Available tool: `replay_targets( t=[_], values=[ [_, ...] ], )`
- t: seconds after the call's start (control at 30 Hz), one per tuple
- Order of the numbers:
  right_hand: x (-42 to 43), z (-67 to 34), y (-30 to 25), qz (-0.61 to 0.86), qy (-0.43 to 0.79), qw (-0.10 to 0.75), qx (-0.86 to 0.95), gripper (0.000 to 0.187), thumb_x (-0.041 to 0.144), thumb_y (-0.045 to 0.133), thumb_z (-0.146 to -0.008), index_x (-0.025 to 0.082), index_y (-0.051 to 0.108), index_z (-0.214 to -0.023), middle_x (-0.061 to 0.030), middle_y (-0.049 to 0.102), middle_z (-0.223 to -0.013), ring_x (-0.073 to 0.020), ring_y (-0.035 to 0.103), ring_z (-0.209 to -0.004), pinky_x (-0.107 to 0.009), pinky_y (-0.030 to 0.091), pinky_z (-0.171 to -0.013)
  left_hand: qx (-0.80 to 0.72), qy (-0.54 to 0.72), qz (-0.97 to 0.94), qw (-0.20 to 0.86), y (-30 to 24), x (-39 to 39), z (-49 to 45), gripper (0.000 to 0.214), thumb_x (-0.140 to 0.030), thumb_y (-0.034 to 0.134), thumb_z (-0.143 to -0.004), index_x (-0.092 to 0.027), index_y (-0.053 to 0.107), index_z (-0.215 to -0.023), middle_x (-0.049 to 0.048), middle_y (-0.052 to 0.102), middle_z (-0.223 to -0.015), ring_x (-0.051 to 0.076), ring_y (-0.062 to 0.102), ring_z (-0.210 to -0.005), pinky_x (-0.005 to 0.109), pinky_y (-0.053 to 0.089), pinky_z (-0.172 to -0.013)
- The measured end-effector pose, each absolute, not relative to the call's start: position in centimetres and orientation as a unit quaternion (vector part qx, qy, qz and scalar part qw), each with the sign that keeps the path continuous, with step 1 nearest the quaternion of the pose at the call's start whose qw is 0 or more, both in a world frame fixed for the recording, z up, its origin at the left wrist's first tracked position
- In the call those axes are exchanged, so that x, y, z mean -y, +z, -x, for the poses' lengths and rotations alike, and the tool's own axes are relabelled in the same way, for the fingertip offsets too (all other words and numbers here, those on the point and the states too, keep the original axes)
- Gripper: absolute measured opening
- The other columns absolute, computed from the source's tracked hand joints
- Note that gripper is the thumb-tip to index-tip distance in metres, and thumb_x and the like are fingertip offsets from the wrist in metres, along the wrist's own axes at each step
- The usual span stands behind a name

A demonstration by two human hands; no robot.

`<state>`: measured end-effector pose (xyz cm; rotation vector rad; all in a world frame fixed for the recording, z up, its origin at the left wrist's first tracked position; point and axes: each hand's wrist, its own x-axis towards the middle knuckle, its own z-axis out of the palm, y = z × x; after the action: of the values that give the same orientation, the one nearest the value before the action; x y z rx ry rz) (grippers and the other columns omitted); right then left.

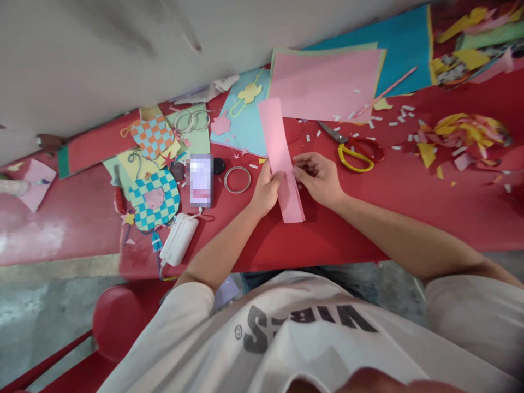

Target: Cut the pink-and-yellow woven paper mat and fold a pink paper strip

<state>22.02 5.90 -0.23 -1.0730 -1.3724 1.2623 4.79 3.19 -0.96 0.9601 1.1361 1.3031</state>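
Observation:
A long folded strip of pink paper (273,131) stands out above the red table, its layers parting slightly at the lower end. My left hand (267,188) is closed on the strip's left side, thumb across the front. At the right edge, my right hand (321,177) has its thumb and forefinger pinched at the paper, the other fingers curled. Scissors (354,155) with yellow and red handles lie just beyond my right hand. A ring of tape or wire (237,180) lies left of my left hand.
Pink sheets (323,82) and a blue sheet (403,49) lie at the back, with a pink pencil (385,93) across them. Colored scraps (470,131) pile up at right. At left are a phone (200,180), a white power bank (179,238) and a checkered paper piece (164,210).

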Motion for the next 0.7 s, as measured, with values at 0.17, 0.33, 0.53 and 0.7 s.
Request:
replay_targets(
  t=[0.17,0.33,0.53,0.7],
  values=[
    [-6.3,-22.2,-0.5,0.452,0.508,0.467,0.566,0.027,0.037,0.083,-0.088,0.023,0.077,-0.11,-0.0054,0.077,-0.094,-0.0193,0.072,-0.076,-0.032,0.065,-0.056,-0.453,0.533,-0.471,0.538,-1.0,-3.2,-4.9,0.052,-0.022,0.07,-0.09,-0.028,0.057,-0.14,0.0068,0.068,-0.131,0.028,0.067,-0.126,0.048,0.053,-0.116],
    [-6.4,-22.5,-0.2,0.433,0.493,0.454,0.603,0.022,0.036,0.079,-0.093,0.023,0.082,-0.11,-0.0052,0.082,-0.099,-0.0203,0.074,-0.08,-0.039,0.068,-0.073,-0.451,0.536,-0.434,0.567,-2.3,-3.2,-5.0,0.065,-0.019,0.071,-0.083,-0.031,0.053,-0.145,0.0039,0.069,-0.12,0.026,0.071,-0.113,0.047,0.059,-0.108],
    [-5.9,-22.3,-0.4,0.424,0.491,0.436,0.624,0.029,0.044,0.078,-0.098,0.026,0.075,-0.121,-0.0065,0.082,-0.112,-0.0238,0.077,-0.094,-0.041,0.065,-0.083,-0.45,0.583,-0.404,0.542,-1.9,-3.3,-4.7,0.074,-0.019,0.074,-0.085,-0.034,0.047,-0.152,0.0036,0.077,-0.118,0.026,0.077,-0.109,0.047,0.06,-0.107],
    [-5.6,-22.3,-0.6,0.415,0.491,0.399,0.653,0.031,0.046,0.079,-0.096,0.025,0.066,-0.115,-0.0061,0.08,-0.106,-0.02,0.071,-0.08,-0.036,0.057,-0.068,-0.457,0.602,-0.356,0.549,-0.3,-3.2,-4.6,0.074,-0.024,0.078,-0.086,-0.035,0.046,-0.152,0.0025,0.081,-0.119,0.023,0.081,-0.099,0.044,0.064,-0.1]
  ],
)
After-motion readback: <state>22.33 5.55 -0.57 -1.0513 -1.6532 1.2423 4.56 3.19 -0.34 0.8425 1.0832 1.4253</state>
